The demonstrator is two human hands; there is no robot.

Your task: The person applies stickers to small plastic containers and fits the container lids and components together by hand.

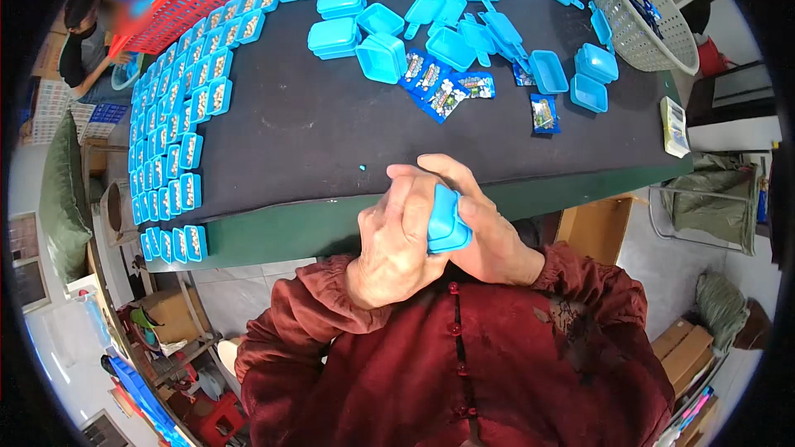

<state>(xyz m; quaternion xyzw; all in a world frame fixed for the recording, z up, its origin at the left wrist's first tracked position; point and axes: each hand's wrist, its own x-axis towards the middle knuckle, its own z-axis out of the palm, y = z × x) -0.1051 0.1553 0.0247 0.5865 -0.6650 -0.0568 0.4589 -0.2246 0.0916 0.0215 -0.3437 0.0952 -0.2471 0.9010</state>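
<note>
Between my two hands, just in front of the table's near edge, is a small blue plastic box [448, 222]. My left hand [396, 236] wraps round its left side, fingers bent. From the other side, my right hand [487, 236] closes on the box, its thumb lying along the blue plastic. The palms and fingers hide much of the box, so I cannot tell what is inside it. Beyond my hands, printed blue packets [435, 87] lie on the dark table top [281, 124].
Rows of blue boxes with small pale pieces [190, 149] line the left side. Blue boxes and lids [451, 45] are heaped at the back. A red basket [199, 0] stands back left, a pale basket [662, 33] back right. Another person [91, 50] sits at the far left.
</note>
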